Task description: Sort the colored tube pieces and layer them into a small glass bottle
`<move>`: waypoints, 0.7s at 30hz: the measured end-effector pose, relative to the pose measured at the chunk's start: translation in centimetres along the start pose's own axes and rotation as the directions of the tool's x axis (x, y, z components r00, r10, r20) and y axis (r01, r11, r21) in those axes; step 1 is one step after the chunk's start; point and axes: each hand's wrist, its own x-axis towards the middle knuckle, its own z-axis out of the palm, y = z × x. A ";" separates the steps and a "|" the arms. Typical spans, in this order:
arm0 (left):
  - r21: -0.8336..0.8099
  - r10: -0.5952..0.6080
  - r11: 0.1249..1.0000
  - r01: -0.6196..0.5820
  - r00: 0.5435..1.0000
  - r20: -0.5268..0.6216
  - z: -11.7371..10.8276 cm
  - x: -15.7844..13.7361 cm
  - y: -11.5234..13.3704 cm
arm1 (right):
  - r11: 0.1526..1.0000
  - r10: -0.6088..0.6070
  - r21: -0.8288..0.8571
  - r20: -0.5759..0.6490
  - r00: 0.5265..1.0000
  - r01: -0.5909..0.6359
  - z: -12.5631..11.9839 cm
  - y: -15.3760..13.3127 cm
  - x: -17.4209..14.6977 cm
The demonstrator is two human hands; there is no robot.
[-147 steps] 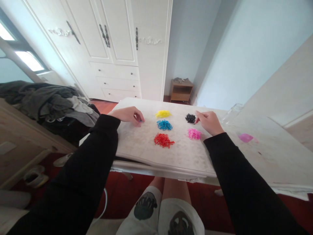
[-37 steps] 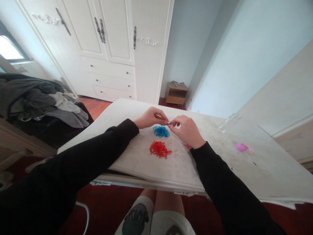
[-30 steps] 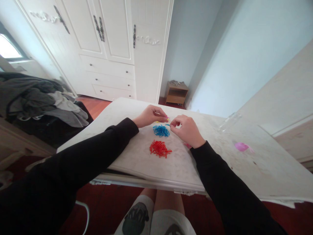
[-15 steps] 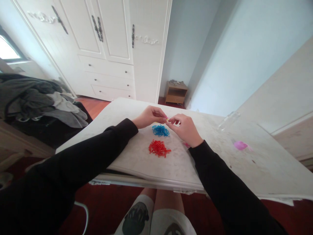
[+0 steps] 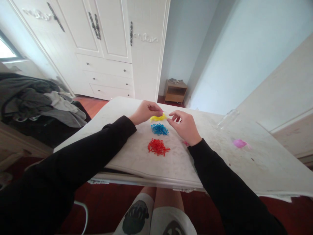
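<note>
My left hand (image 5: 148,112) is pinched at the fingertips over the far side of the table. A small thin pink piece (image 5: 163,112) pokes out from its fingers, too small to make out fully. Just below those fingers lies a heap of yellow clip-like pieces (image 5: 156,118), partly covered by the hand. To the right, my right hand (image 5: 184,126) hovers with thumb and fingers apart, nothing visible between them. Nearer to me are a pile of blue looped clips (image 5: 159,129) and a pile of red clips (image 5: 158,147). Some pink pieces (image 5: 186,143) show beside my right wrist.
The white table (image 5: 137,163) carries a pink item (image 5: 240,143) and a clear glass-like object (image 5: 228,118) on its right side. Clothes (image 5: 41,98) are heaped at the left. Behind stand a white wardrobe (image 5: 107,71) and a small wooden cabinet (image 5: 175,91).
My hands have come apart from where their fingertips met. The left has moved slightly left and away, uncovering more of the yellow heap; the right hand's fingers have spread.
</note>
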 end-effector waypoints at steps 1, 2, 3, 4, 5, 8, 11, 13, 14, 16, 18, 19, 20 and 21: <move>0.063 0.028 0.998 -0.025 0.998 -0.058 -0.6 0.3 -0.3 | 1.000 0.015 0.004 -0.009 1.000 -0.015 0.0 0.0 0.0; 0.114 0.054 0.993 -0.041 0.993 -0.109 -1.1 0.6 -0.7 | 1.000 0.023 0.005 -0.015 1.000 -0.023 -0.1 0.1 0.0; 0.145 0.060 0.989 -0.040 0.988 -0.139 -1.5 0.8 -1.1 | 1.000 0.027 0.005 -0.019 0.999 -0.027 -0.1 0.1 0.0; 0.155 0.057 0.987 -0.033 0.986 -0.156 -1.8 1.0 -1.5 | 1.000 0.028 0.005 -0.020 0.999 -0.028 -0.1 0.1 0.0; 0.154 0.048 0.988 -0.023 0.986 -0.161 -1.9 1.1 -1.9 | 1.000 0.028 0.005 -0.019 0.999 -0.028 -0.2 0.1 0.0; 0.125 0.019 0.992 -0.003 0.992 -0.126 -1.6 1.1 -2.6 | 1.000 0.024 0.004 -0.014 1.000 -0.024 -0.1 0.1 -0.1; 0.132 0.014 0.991 0.000 0.994 -0.109 -1.0 0.9 -2.7 | 1.000 0.024 0.000 -0.009 1.000 -0.024 -0.1 0.1 0.0; 0.159 0.017 0.987 0.002 0.993 -0.119 -0.9 0.8 -2.6 | 1.000 0.020 -0.002 -0.009 1.000 -0.020 -0.2 0.2 0.0; 0.174 0.019 0.985 0.004 0.992 -0.129 -1.0 0.8 -2.5 | 1.000 0.016 -0.003 -0.009 1.000 -0.016 -0.2 0.2 0.0; 0.205 0.028 0.979 0.003 0.988 -0.150 -1.2 0.8 -2.5 | 1.000 0.009 -0.005 -0.008 1.000 -0.009 -0.2 0.2 0.0; 0.224 0.039 0.974 0.000 0.984 -0.172 -1.3 0.9 -2.6 | 1.000 0.006 -0.007 -0.002 1.000 -0.006 -0.2 0.1 0.0; 0.224 0.042 0.975 0.000 0.983 -0.179 -1.3 0.9 -2.6 | 1.000 0.007 -0.008 0.001 1.000 -0.007 -0.2 0.1 0.0; 0.214 0.040 0.977 0.000 0.982 -0.182 -1.3 1.0 -2.6 | 1.000 0.007 -0.010 0.002 1.000 -0.007 -0.2 0.1 0.0; 0.196 0.034 0.981 0.002 0.983 -0.181 -1.2 0.9 -2.5 | 1.000 0.007 -0.011 0.003 1.000 -0.007 -0.2 0.2 0.0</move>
